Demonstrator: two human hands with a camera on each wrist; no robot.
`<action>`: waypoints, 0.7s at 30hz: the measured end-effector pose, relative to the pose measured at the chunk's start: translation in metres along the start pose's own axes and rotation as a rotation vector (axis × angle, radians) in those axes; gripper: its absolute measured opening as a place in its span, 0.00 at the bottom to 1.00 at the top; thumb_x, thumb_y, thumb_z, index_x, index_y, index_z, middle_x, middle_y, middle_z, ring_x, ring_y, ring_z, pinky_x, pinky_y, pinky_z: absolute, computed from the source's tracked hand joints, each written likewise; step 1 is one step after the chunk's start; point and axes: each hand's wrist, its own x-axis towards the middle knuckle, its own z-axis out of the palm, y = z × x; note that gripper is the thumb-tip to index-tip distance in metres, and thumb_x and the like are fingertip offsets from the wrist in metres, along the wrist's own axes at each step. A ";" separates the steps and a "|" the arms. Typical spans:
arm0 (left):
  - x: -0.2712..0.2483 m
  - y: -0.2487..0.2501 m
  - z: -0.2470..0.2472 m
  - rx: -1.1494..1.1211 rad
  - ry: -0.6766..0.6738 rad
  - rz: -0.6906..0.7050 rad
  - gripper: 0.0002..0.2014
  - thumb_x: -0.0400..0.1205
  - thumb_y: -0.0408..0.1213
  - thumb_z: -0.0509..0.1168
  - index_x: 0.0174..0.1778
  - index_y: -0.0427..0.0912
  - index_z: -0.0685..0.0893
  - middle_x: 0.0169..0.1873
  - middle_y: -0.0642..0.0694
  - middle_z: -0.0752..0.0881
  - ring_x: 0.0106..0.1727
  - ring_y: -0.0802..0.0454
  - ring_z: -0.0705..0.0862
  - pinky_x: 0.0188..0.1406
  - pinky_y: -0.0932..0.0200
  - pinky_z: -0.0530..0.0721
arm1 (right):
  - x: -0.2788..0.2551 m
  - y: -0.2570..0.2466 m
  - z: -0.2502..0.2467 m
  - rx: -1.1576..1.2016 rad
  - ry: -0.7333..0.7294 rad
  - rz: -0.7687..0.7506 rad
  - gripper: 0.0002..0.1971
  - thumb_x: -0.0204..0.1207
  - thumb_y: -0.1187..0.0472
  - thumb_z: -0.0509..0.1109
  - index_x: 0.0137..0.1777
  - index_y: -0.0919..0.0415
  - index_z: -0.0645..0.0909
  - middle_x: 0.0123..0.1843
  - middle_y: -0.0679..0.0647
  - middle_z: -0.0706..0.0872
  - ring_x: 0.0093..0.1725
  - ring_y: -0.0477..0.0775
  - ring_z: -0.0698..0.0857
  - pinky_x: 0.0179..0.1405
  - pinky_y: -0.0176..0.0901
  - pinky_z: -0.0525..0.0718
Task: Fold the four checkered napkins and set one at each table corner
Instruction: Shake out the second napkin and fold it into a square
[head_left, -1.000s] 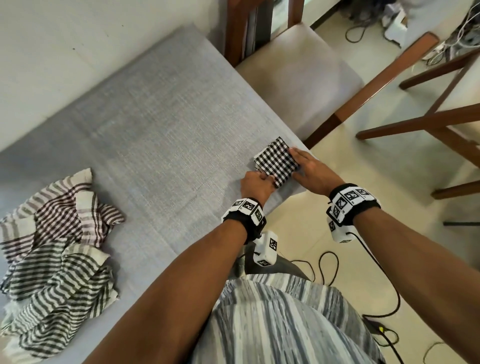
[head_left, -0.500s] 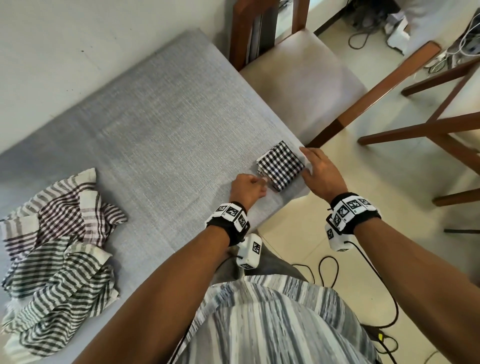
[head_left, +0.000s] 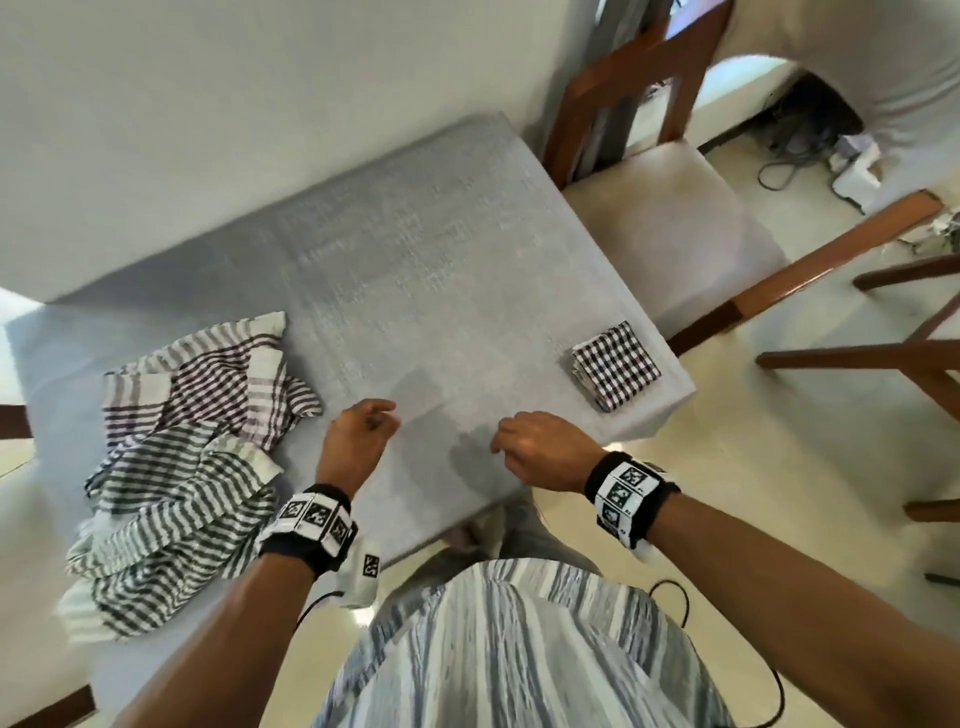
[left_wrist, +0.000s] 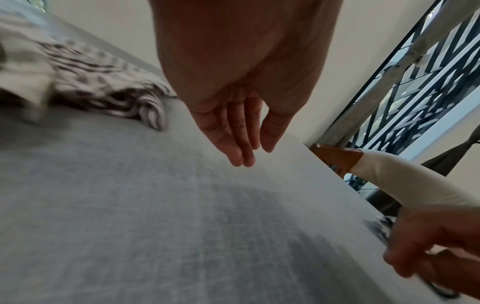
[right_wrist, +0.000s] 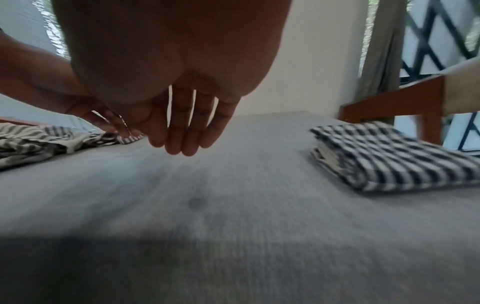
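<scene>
A folded black-and-white checkered napkin (head_left: 615, 365) (right_wrist: 389, 156) lies alone at the near right corner of the grey-clothed table (head_left: 415, 270). A heap of unfolded striped and checkered napkins (head_left: 182, 447) (left_wrist: 85, 86) (right_wrist: 39, 137) sits at the left side. My left hand (head_left: 363, 431) (left_wrist: 241, 131) hovers over the table just right of the heap, fingers relaxed and empty. My right hand (head_left: 530, 441) (right_wrist: 187, 127) hovers near the table's front edge, left of the folded napkin, holding nothing.
A wooden chair (head_left: 670, 208) with a pale seat stands against the table's right side. More wooden chair legs (head_left: 883, 358) stand on the floor at right. Cables (head_left: 779, 171) lie on the tiled floor. A white wall (head_left: 208, 104) runs behind the table.
Both hands let go of the folded napkin and moved left toward the heap. The napkin stays at the near right corner. The head view swung left.
</scene>
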 end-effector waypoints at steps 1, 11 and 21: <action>-0.006 -0.006 -0.007 0.030 0.014 -0.008 0.08 0.78 0.38 0.73 0.53 0.49 0.89 0.40 0.49 0.90 0.45 0.50 0.88 0.52 0.55 0.84 | 0.008 -0.005 0.000 -0.006 -0.020 -0.015 0.10 0.74 0.66 0.68 0.52 0.61 0.88 0.47 0.56 0.89 0.42 0.60 0.86 0.40 0.51 0.83; -0.056 -0.052 -0.047 0.059 0.238 -0.038 0.13 0.76 0.33 0.76 0.57 0.41 0.89 0.50 0.45 0.90 0.50 0.46 0.87 0.55 0.56 0.80 | 0.105 -0.040 -0.015 -0.019 -0.232 -0.102 0.17 0.82 0.60 0.61 0.68 0.58 0.81 0.64 0.56 0.84 0.59 0.61 0.83 0.54 0.54 0.80; -0.062 -0.068 -0.057 0.484 0.430 -0.150 0.27 0.70 0.41 0.79 0.66 0.45 0.84 0.79 0.33 0.69 0.81 0.30 0.64 0.81 0.37 0.59 | 0.169 -0.060 -0.002 -0.057 -0.401 -0.248 0.24 0.81 0.59 0.62 0.78 0.56 0.72 0.71 0.57 0.75 0.63 0.64 0.80 0.55 0.56 0.83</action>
